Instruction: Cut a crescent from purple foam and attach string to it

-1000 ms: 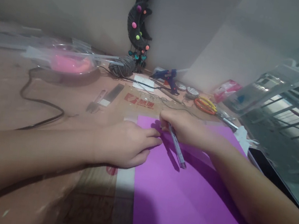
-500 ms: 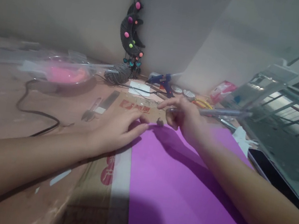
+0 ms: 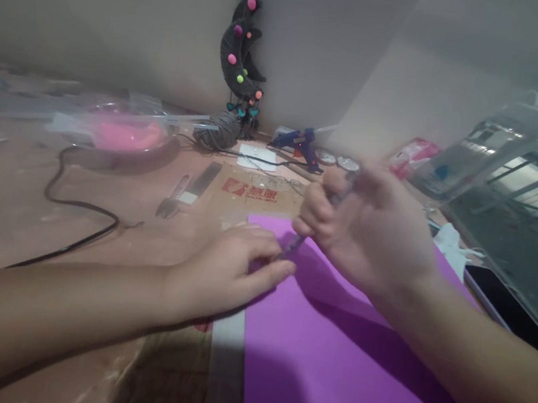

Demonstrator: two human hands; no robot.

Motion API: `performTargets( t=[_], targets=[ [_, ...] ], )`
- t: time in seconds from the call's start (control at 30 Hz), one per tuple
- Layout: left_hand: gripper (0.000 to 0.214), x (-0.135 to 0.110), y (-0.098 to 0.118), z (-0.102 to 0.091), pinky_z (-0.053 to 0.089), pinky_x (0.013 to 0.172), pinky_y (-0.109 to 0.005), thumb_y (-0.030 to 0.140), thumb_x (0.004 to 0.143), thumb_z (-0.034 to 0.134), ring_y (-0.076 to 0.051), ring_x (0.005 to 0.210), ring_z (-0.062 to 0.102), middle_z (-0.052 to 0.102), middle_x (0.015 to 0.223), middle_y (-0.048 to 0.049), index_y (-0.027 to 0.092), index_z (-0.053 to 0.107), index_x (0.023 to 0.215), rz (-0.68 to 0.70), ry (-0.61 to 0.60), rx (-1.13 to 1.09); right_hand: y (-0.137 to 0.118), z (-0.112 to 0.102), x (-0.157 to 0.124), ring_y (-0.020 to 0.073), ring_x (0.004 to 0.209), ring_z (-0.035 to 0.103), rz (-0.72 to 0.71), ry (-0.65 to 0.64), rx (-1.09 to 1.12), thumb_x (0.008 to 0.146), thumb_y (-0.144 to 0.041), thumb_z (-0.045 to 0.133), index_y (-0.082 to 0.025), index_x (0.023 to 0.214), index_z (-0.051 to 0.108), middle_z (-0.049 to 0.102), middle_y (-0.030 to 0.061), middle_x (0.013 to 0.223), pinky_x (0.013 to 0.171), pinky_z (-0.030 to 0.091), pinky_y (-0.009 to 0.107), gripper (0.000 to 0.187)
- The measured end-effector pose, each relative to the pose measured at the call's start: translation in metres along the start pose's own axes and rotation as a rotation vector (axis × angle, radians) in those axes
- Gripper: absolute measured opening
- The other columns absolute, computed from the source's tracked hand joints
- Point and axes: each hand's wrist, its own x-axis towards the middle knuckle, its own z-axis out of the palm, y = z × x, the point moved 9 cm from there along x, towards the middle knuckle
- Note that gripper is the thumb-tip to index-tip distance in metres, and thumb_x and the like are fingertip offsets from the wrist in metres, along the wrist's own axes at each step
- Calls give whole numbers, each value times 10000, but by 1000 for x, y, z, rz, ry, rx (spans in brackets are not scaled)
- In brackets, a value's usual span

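Observation:
A purple sheet of paper (image 3: 340,367) lies on flattened cardboard (image 3: 165,354) in front of me. My left hand (image 3: 233,270) rests flat on the sheet's near-left corner, fingers pressing its edge. My right hand (image 3: 371,227) is raised just above the sheet and grips a pen (image 3: 295,244), whose tip points down towards the paper close to my left fingertips. Most of the pen is hidden inside the fist.
A blue glue gun (image 3: 301,142), grey yarn ball (image 3: 221,130), black crescent hanging (image 3: 243,56) and tape rolls (image 3: 338,161) sit at the back. A black cable (image 3: 71,205), a pink item in plastic (image 3: 122,132), tweezers (image 3: 174,191) lie left. A dark phone (image 3: 510,308) lies right.
My right hand turned the pen from pointing sideways to tip-down and drew back over the paper's top-left corner. My left hand slid slightly toward me along the sheet's edge.

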Motion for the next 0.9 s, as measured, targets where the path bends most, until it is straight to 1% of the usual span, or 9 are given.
performTargets(
  t=[0.1,0.13,0.2,0.37,0.5,0.6,0.7,0.8,0.9],
  targets=[
    [199,-6,17,9,414,803,-334,351,952,596,-189,862,575,663,865,-31,186,639,848,166,-56,12,-18,-5,-4,141,457,272,-34,1,-80,936,-619,371,-257,661,271,261,-41,535,459,324,296,465],
    [151,-8,21,12,411,842,-345,332,950,605,-198,912,580,680,927,-40,194,658,917,213,-79,23,-20,-8,-5,136,452,240,-37,6,-103,935,-611,370,-257,655,255,230,-45,528,449,303,289,466],
    [123,-11,24,15,396,889,-358,280,967,578,-203,968,580,690,986,-45,208,671,999,254,-96,45,-21,-13,-5,130,448,205,-46,14,-121,933,-589,382,-254,643,235,198,-48,521,438,270,280,466],
    [146,-8,17,7,391,856,-342,290,980,559,-197,928,562,668,939,-41,185,660,971,200,-26,66,-19,-15,-6,122,435,160,-61,19,7,954,-465,374,-245,607,212,154,-50,505,422,225,277,441],
    [147,-8,21,5,384,860,-337,290,981,564,-195,926,559,660,936,-39,189,670,970,259,-21,99,-13,-9,-7,115,437,157,-22,0,36,934,-485,418,-244,610,211,160,-54,502,422,227,274,453],
    [152,-9,23,4,382,862,-336,296,981,569,-195,920,558,656,930,-41,189,676,970,291,-10,130,-6,-12,-8,113,425,146,33,44,204,934,-399,387,-239,591,230,166,-47,488,405,218,271,409],
    [154,-9,24,3,383,859,-334,294,984,565,-191,907,561,661,922,-37,190,676,956,301,-3,140,-1,-15,-8,113,422,158,81,95,282,927,-381,399,-242,588,250,180,-49,485,406,230,267,395],
    [162,-9,24,4,381,843,-330,286,987,560,-187,884,563,664,898,-30,194,679,927,302,1,143,2,-12,-8,109,417,159,116,97,362,902,-341,397,-240,578,271,196,-53,476,397,225,252,362],
    [147,-9,24,4,374,830,-324,260,980,572,-181,864,561,660,878,-26,191,682,910,312,6,135,2,-8,-8,102,400,127,120,84,462,855,-320,391,-236,563,240,169,-58,457,364,185,237,339]
  ],
)
